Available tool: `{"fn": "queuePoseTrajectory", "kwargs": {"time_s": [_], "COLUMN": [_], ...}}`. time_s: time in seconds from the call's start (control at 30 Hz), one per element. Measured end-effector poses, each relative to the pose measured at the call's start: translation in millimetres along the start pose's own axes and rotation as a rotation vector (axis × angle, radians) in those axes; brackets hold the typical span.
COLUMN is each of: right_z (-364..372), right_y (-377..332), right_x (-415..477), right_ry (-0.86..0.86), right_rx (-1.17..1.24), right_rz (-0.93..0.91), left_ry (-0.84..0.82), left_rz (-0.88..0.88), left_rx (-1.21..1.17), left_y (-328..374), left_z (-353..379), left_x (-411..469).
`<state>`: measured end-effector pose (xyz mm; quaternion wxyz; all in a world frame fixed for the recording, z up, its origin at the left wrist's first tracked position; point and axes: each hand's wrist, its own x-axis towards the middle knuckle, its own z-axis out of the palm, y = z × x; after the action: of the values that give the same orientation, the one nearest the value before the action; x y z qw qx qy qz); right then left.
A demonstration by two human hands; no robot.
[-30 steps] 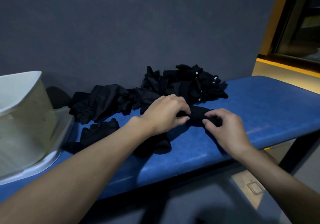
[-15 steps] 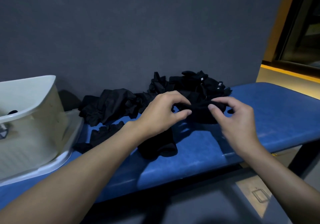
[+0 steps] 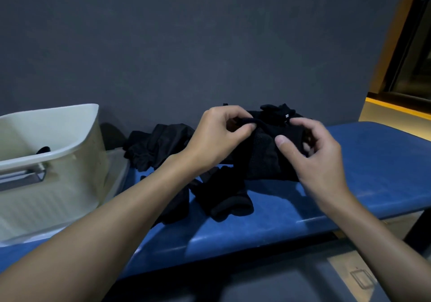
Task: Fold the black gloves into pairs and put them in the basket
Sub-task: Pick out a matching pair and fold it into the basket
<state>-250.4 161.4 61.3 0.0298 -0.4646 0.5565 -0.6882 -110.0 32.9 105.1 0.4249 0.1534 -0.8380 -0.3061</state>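
Basket (image 3: 77, 161) left of gloves (image 3: 161, 145)

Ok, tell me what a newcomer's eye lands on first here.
Two bare hands meet at the centre: the left hand pinches the top edge of a black glove and the right hand grips its other side, over the blue bench. A pale basket stands to the left, and a heap of black gloves lies by the wall.

The gloves (image 3: 263, 157) are matt black cloth, the bench (image 3: 373, 161) smooth (faintly glossy), the basket (image 3: 70, 161) plastic.
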Motion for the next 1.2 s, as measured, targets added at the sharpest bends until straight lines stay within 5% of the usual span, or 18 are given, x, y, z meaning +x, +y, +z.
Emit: {"fn": "queuePoseTrajectory", "kwargs": {"time_s": [0.5, 0.87, 1.2], "right_z": [61.6, 129.6, 147.0], "right_y": [-10.9, -7.1, 1.1], "right_x": [-11.1, -30.7, -53.0], "right_ry": [-0.211, -0.318, -0.93], "right_rx": [-0.054, -0.177, -0.274], "right_rz": [-0.168, -0.48, -0.265], "left_ry": [0.097, 0.124, -0.12], "left_rz": [0.006, 0.052, -0.234], "left_rx": [0.11, 0.466, 0.592], "left_y": [-11.2, -44.4, -66.9], "left_z": [-79.7, -141.3, -144.5], "left_x": [-33.8, -88.9, -136.2]}}
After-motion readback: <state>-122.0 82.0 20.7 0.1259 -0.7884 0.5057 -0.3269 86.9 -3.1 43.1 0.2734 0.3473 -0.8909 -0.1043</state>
